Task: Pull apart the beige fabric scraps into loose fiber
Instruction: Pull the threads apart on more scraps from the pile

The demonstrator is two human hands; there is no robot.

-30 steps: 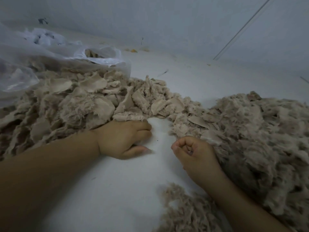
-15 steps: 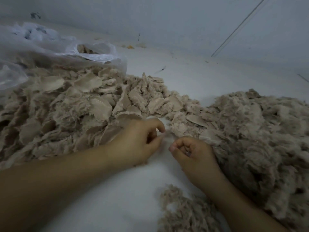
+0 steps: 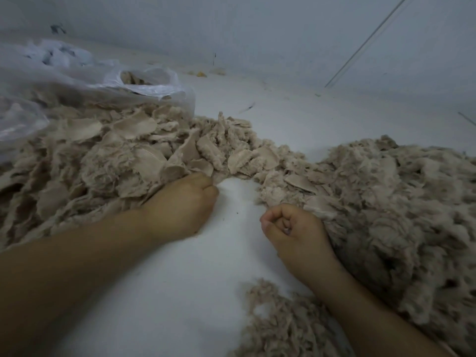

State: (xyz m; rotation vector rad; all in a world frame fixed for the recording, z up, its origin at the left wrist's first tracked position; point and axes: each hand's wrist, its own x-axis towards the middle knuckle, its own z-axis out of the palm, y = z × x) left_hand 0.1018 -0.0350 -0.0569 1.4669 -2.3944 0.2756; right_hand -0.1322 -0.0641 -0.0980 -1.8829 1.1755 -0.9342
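A heap of flat beige fabric scraps (image 3: 123,161) covers the left and middle of the white floor. My left hand (image 3: 185,202) lies at the heap's near edge, fingers curled round the edge of a scrap (image 3: 219,176); the fingertips are hidden. My right hand (image 3: 291,228) rests on the floor a short way to the right, fingers curled into the palm with nothing visible in them. It lies against a big mound of loose beige fiber (image 3: 399,202) on the right.
A clear plastic bag (image 3: 77,73) with more scraps lies at the back left. A smaller tuft of loose fiber (image 3: 278,320) sits by my right forearm. Bare white floor (image 3: 180,279) lies between my arms; a grey wall (image 3: 257,34) stands behind.
My left hand went from lying flat by the heap, to a pinch near my right hand, then back to the heap's edge as a fist. The right hand stayed put.
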